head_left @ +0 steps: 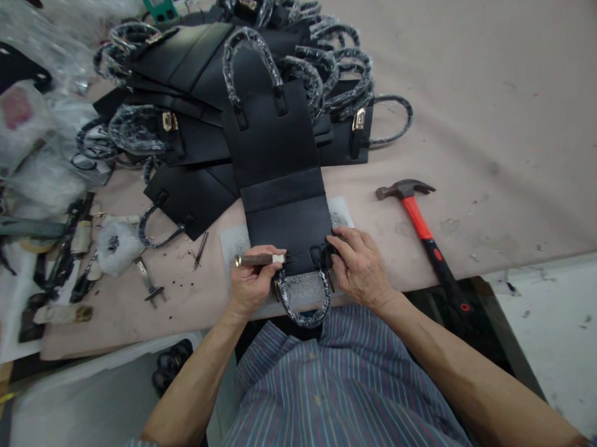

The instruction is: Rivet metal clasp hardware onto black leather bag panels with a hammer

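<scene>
A flat black leather bag panel [281, 176] lies lengthwise before me, with a plastic-wrapped handle at each end. My left hand [250, 284] is closed round a metal punch tool [259, 259] that lies sideways, its tip at the panel's near edge. My right hand [359, 267] presses down on the panel's near right corner, fingers curled by the handle tab. The near handle [301, 304] loops toward my shirt. Under the panel's near end sits a pale cutting pad [232, 240].
A hammer with a red and black grip [423, 230] lies to the right. A pile of black bag panels with wrapped handles [195, 91] fills the far side. Pliers and small tools [71, 251] and plastic bags clutter the left. The table edge runs near my body.
</scene>
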Action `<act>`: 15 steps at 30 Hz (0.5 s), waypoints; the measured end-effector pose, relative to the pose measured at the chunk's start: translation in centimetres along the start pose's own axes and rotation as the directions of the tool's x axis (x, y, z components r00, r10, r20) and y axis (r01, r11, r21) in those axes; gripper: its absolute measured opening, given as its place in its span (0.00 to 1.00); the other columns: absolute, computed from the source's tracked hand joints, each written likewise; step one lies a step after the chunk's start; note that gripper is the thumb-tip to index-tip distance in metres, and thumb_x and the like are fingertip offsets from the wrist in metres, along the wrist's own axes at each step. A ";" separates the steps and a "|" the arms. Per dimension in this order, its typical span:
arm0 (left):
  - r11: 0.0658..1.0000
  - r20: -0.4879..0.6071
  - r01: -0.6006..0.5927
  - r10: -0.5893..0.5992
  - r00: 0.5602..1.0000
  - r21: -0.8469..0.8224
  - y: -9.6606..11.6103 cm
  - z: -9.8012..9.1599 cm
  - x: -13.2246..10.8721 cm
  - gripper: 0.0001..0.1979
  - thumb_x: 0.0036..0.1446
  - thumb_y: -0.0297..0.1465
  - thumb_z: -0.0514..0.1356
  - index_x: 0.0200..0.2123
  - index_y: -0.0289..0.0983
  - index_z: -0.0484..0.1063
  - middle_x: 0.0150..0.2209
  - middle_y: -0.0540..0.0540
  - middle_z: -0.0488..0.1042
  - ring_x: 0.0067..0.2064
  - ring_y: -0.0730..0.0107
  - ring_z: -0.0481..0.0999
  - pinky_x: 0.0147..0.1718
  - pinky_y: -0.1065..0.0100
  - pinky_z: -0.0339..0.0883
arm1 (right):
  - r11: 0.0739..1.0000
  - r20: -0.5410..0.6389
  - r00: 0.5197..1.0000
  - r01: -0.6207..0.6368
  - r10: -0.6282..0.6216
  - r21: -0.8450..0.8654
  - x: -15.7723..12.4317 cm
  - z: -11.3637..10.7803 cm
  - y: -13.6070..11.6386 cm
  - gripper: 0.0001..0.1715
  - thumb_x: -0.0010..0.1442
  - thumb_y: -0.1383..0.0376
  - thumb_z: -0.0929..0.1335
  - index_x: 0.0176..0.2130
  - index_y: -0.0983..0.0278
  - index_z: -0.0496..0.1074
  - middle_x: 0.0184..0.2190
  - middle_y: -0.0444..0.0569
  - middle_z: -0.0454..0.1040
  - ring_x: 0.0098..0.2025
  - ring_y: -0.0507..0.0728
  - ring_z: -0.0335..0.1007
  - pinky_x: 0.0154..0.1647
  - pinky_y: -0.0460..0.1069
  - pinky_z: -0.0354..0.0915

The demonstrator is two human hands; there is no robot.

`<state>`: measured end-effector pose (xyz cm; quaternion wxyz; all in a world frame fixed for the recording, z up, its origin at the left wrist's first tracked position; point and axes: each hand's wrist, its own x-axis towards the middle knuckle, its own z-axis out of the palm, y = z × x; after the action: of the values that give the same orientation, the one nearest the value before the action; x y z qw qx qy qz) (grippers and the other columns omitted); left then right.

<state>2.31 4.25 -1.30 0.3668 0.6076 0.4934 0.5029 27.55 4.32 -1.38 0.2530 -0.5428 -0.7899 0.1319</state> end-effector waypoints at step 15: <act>0.946 0.137 -0.181 0.148 0.979 0.268 1.1 1.1 1.1 0.04 0.62 0.28 0.62 0.41 0.37 0.75 0.40 0.45 0.79 0.43 0.66 0.80 0.46 0.65 0.74 | 1.000 -0.010 1.000 -0.009 0.009 0.014 -0.1 0.0 0.0 0.22 0.65 0.67 0.63 0.57 0.67 0.72 0.60 0.60 0.69 0.59 0.68 0.63 0.60 0.64 0.63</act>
<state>3.66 5.14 -0.24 0.2622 0.7202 0.4848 0.4212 27.56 4.20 -1.37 0.2604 -0.5451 -0.7852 0.1359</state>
